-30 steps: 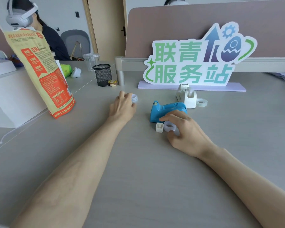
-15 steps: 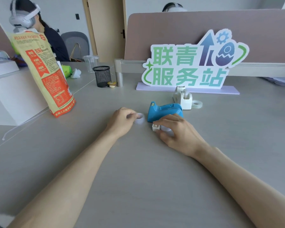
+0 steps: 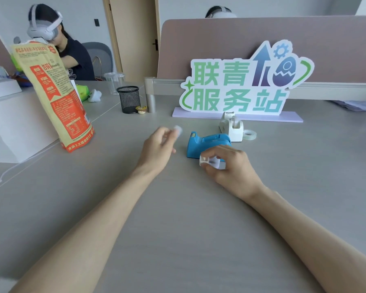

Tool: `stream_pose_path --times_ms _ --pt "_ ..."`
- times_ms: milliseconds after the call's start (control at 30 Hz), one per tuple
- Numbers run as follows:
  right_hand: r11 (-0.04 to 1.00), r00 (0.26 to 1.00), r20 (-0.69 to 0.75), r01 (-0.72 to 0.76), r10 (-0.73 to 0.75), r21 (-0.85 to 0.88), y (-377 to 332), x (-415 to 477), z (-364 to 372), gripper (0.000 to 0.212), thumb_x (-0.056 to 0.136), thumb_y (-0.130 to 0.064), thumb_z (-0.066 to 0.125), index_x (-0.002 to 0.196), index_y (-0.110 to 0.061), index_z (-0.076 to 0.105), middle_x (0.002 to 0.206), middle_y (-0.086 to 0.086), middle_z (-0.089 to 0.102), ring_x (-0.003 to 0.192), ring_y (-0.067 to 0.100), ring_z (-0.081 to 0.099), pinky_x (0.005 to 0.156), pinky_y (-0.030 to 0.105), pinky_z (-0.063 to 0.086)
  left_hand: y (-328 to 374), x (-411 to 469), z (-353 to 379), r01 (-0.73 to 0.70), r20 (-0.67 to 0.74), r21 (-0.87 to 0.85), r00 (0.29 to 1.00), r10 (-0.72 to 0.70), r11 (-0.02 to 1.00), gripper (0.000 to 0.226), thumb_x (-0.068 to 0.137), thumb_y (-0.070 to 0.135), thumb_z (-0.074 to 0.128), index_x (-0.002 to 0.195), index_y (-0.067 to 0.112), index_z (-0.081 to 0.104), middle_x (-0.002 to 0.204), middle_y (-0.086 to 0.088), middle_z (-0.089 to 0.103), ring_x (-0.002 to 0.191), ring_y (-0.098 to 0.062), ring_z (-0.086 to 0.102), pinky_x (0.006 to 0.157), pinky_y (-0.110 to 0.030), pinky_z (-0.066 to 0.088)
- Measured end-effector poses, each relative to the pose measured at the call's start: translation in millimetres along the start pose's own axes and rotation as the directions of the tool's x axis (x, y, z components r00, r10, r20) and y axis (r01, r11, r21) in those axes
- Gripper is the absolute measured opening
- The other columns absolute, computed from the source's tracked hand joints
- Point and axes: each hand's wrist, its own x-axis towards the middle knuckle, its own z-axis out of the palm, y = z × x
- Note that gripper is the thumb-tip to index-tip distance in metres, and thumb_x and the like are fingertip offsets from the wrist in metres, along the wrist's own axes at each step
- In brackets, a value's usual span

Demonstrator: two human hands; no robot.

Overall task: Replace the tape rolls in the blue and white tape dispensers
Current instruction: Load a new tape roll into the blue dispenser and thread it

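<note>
A person's left hand pinches a blurred tape roll at its fingertips above a grey desk, at 10 o'clock from the blue tape dispenser. The right hand, at that dispenser's 5 o'clock and just in front of it, curls its fingers round a small white core. The white tape dispenser stands at 1 o'clock from the blue one, with 1 loose clear roll lying flat at its 3 o'clock. A green-lettered sign stands behind both.
</note>
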Motion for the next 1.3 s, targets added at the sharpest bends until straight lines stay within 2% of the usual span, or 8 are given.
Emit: stream_pose_path --times_ms 133,267,367,500,767,933,1100,1300 --pt "0.978 0.984 -0.125 -0.105 0.129 0.183 -9.7 1.1 -4.5 0.01 0.078 -0.008 0.073 0.086 -0.014 0.069 0.087 -0.012 0.07 0.084 0.004 0.064 0.078 0.013 0.05 19.7 -7.9 5.7 0.073 0.115 -0.386 0.993 -0.031 0.919 0.041 0.104 0.037 0.029 0.108 0.002 0.051 0.112 -0.019 0.068 0.06 -0.011 0.063 0.054 -0.028 0.037" --pt "0.933 0.961 -0.182 -0.14 0.209 0.331 -23.1 2.2 -12.2 0.024 0.08 -0.011 0.073 0.1 -0.02 0.063 0.088 -0.016 0.068 0.086 0.003 0.065 0.079 0.011 0.05 25.2 -20.7 19.8 0.171 0.248 -0.465 0.967 -0.058 0.869 0.029 0.104 0.033 0.031 0.104 0.009 0.047 0.114 -0.021 0.065 0.06 -0.013 0.063 0.051 -0.027 0.035" --pt "0.954 0.966 -0.216 -0.077 0.144 0.291 -29.4 1.8 -13.3 0.031 0.078 -0.007 0.073 0.1 -0.027 0.064 0.092 -0.009 0.066 0.091 0.007 0.066 0.086 0.018 0.052 25.1 -24.4 23.8 0.178 0.261 -0.473 0.964 -0.056 0.863 0.028 0.104 0.032 0.034 0.098 0.01 0.05 0.1 -0.009 0.065 0.067 -0.014 0.061 0.052 -0.026 0.036" --pt "0.979 0.965 -0.252 -0.02 0.072 0.202 -27.0 1.0 -8.4 0.02 0.079 -0.012 0.074 0.097 -0.018 0.071 0.095 -0.007 0.066 0.091 0.008 0.064 0.084 0.025 0.053 27.6 -28.0 25.5 0.177 0.293 -0.458 0.955 -0.04 0.871 0.024 0.103 0.03 0.037 0.094 0.013 0.052 0.093 -0.006 0.065 0.074 -0.015 0.063 0.056 -0.028 0.039" --pt "0.96 0.951 -0.262 -0.095 0.166 0.264 -19.9 1.7 -8.2 0.012 0.079 -0.01 0.076 0.086 -0.018 0.071 0.094 -0.011 0.065 0.086 0.015 0.067 0.08 0.027 0.055 31.0 -32.6 26.0 0.144 0.294 -0.372 0.955 -0.031 0.917 0.02 0.102 0.029 0.039 0.094 0.018 0.053 0.091 0.0 0.063 0.072 -0.01 0.058 0.055 -0.026 0.037" --pt "0.953 0.952 -0.229 -0.141 0.205 0.267 -16.9 2.1 -7.5 0.016 0.078 -0.009 0.076 0.087 -0.021 0.071 0.092 -0.01 0.064 0.082 0.009 0.066 0.079 0.024 0.054 31.0 -34.3 27.1 0.077 0.27 -0.295 0.963 0.006 0.952 0.017 0.101 0.029 0.042 0.093 0.016 0.05 0.085 -0.002 0.059 0.075 -0.01 0.053 0.059 -0.025 0.035" --pt "0.957 0.951 -0.219 -0.165 0.219 0.241 -16.0 2.4 -6.3 0.014 0.076 -0.014 0.079 0.089 -0.017 0.072 0.088 0.0 0.065 0.083 0.015 0.067 0.077 0.025 0.055 32.5 -38.4 29.5 -0.022 0.275 -0.273 0.956 0.1 0.962 0.01 0.1 0.019 0.047 0.093 0.011 0.048 0.073 0.012 0.057 0.063 0.009 0.054 0.052 -0.006 0.037" --pt "0.919 0.946 -0.173 -0.206 0.275 0.336 -18.9 3.2 -10.6 0.014 0.078 -0.014 0.077 0.082 -0.021 0.066 0.085 -0.002 0.07 0.079 0.005 0.066 0.066 0.01 0.049 32.9 -37.2 27.0 -0.031 0.268 -0.25 0.958 0.1 0.968 0.013 0.098 0.022 0.049 0.099 0.009 0.049 0.076 0.01 0.06 0.063 0.007 0.056 0.054 -0.008 0.038"
